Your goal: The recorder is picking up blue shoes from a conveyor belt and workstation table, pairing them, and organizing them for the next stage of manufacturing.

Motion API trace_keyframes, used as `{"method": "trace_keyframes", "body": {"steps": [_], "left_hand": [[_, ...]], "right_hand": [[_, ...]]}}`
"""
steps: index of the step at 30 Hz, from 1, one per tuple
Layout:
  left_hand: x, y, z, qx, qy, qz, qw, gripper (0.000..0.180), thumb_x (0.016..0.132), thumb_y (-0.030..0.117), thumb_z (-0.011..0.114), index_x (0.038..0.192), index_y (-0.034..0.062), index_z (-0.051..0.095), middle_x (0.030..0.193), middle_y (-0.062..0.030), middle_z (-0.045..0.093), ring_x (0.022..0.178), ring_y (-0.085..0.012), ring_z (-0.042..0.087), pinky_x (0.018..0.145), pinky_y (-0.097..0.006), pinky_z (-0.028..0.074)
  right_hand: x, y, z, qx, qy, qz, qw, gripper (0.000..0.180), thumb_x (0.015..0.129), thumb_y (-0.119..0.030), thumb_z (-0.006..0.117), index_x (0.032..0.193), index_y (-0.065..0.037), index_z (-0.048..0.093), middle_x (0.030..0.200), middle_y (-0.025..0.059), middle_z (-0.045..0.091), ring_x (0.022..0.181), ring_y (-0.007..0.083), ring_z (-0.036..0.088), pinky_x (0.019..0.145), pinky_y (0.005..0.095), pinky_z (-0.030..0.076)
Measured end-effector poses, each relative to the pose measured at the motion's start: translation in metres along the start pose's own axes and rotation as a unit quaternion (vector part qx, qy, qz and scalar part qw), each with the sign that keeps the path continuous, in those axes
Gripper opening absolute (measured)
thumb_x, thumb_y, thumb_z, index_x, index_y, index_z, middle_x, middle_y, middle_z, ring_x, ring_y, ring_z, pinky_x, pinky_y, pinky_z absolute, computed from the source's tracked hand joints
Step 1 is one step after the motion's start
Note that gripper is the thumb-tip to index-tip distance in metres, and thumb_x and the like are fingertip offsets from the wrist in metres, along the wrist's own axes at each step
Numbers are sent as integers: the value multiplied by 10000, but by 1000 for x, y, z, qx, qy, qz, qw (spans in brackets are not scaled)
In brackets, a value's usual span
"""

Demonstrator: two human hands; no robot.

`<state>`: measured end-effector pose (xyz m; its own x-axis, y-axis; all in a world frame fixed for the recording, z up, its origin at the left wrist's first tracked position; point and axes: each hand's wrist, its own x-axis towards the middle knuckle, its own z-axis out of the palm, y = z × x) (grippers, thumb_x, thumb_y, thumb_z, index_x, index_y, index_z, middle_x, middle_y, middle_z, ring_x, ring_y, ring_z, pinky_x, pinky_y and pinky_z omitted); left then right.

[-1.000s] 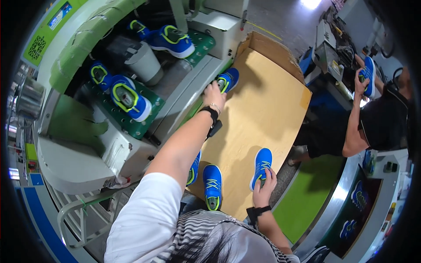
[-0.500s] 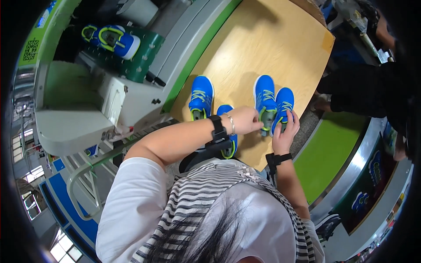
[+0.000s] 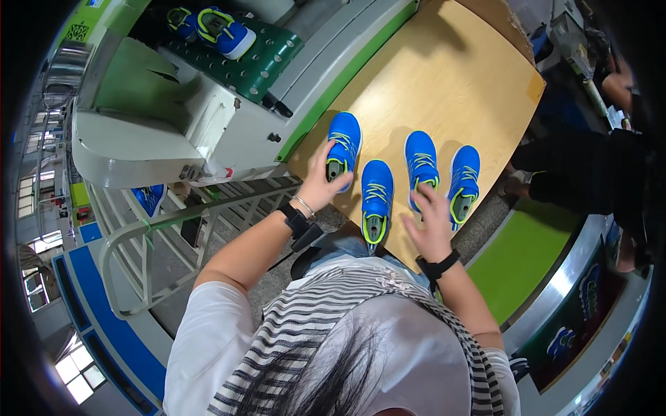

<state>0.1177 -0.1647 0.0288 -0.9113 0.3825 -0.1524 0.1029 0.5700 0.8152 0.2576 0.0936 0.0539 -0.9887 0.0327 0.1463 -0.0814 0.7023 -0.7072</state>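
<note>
Several blue sneakers with lime-green laces and collars stand on the wooden tabletop, toes pointing away from me. My left hand (image 3: 320, 182) grips the leftmost sneaker (image 3: 345, 129) at its heel, fingers along one side and thumb on the other. Beside it, the second sneaker (image 3: 377, 197) is untouched, its grey-green inside showing. My right hand (image 3: 431, 225) is open, fingers apart and a little blurred, over the heel of the third sneaker (image 3: 420, 154); whether it touches is unclear. At the far right sits another sneaker (image 3: 465, 173), apart from both hands.
The wooden tabletop (image 3: 444, 83) adjoins a machine with a green edge. On its dark green perforated belt (image 3: 267, 59) rest more blue sneakers (image 3: 225, 33). A metal rack (image 3: 139, 256) stands at left. Another person's dark-clothed legs (image 3: 576, 166) are at right, near a green panel (image 3: 517, 256).
My left hand has moved left from the third sneaker to the leftmost one. My right hand has left the far-right sneaker and shifted left. The view has shifted too.
</note>
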Motion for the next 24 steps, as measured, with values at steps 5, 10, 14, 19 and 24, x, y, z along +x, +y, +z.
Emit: {"method": "trace_keyframes", "body": {"steps": [5,10,14,19,24], "left_hand": [[-38,4,10,-12,-7,-21,1000,759,768,111,692,1418,62,303,1335,-253,382,1225,-429,461,1064,-422,380],[-65,8,20,18,-41,-3,999,825,765,182,747,1403,0,256,1321,-255,335,1246,-419,415,1074,-419,373],[-36,19,19,-10,-5,-47,999,864,756,247,784,1400,11,258,1331,-259,322,1276,-426,386,1077,-404,370],[-23,57,20,228,-28,154,961,1013,632,534,831,1461,178,369,1578,-239,120,1448,-469,124,1105,-688,106],[-13,55,44,326,-150,236,903,949,661,550,797,1471,276,384,1578,-148,226,1448,-415,199,1068,-692,166]], "right_hand": [[-7,-28,34,102,-177,88,975,951,698,-258,851,1473,-116,318,1416,245,338,1272,451,429,1040,434,422],[3,-35,45,142,-153,118,971,897,750,-178,802,1489,-115,297,1503,266,267,1342,447,381,1068,426,401],[27,-36,19,190,-103,52,975,565,849,-34,675,1381,-69,488,1437,192,453,1335,359,437,1077,398,386],[45,-1,-34,-53,95,77,991,480,856,-159,707,1294,-42,551,1358,220,482,1262,409,437,1066,454,352],[5,67,-27,59,126,282,949,706,818,-160,746,1412,-12,393,1381,270,434,1293,421,420,1096,446,346]]}}
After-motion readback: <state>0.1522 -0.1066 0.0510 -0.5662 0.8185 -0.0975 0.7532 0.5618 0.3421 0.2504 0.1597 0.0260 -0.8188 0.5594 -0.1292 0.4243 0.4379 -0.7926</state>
